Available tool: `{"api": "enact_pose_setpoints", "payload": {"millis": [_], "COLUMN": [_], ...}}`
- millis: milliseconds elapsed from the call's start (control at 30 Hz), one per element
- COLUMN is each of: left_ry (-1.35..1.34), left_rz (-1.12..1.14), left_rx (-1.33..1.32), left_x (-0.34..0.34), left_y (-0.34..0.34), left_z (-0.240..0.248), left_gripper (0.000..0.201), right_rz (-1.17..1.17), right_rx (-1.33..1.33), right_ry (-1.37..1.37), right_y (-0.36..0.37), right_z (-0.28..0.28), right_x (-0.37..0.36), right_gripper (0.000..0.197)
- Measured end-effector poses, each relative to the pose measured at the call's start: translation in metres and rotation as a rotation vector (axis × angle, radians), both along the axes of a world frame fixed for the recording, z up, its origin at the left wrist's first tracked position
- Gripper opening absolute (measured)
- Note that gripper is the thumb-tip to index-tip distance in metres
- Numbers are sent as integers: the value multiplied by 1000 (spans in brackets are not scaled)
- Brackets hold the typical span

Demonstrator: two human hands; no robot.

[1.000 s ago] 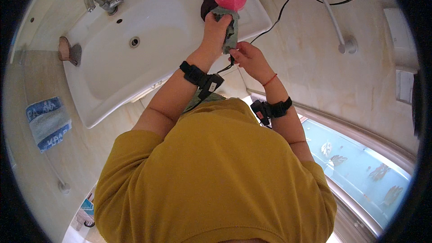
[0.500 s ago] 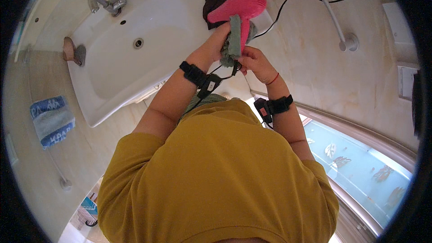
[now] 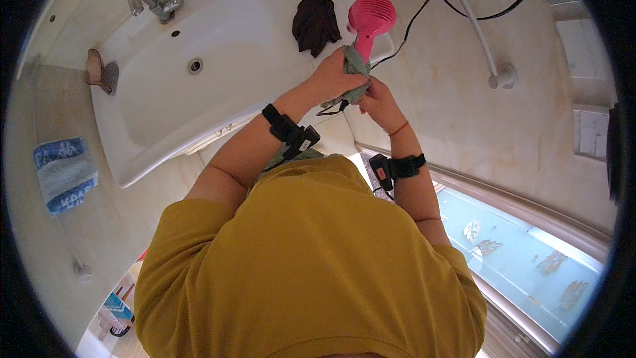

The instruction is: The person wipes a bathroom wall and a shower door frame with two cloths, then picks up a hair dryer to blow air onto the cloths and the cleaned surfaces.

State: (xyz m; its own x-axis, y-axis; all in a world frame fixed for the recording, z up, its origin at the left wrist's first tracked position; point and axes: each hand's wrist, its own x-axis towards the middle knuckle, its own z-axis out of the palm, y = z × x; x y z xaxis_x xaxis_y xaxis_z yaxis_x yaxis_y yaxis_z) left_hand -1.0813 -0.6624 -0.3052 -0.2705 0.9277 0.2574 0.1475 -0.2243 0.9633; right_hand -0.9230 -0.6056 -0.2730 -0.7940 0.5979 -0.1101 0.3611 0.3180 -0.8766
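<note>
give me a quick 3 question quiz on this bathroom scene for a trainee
1. True or false: the pink hair dryer lies flat in the basin of the white sink.
2. What is pressed against the dryer's handle? A) a grey-green cloth B) a sponge C) a brush
3. Fill in: the dark crumpled cloth lies on the sink's rim, just to the ___ of the dryer in the picture.

Key
1. False: it is held up above the sink's corner, between the left hand and the right hand.
2. A: the grey-green cloth is bunched around the handle in the left hand.
3. left
</note>
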Motion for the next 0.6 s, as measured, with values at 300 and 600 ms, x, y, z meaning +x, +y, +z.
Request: {"api": "enact_pose_setpoints", "payload": {"millis": [300, 600], "left_ry": [303, 181], "left_rz": [196, -27], "left_rx": [50, -36], "left_x": [18, 9], "left_y": [-19, -59], "left_z": [7, -13], "left_gripper": [50, 46], "right_rz": [-294, -283], "right_rx": [-211, -321], "right_ry": [388, 403], "right_y": [-19, -32], "right_z": [26, 6], "right_x": [-19, -17], "right_gripper": [38, 38]}}
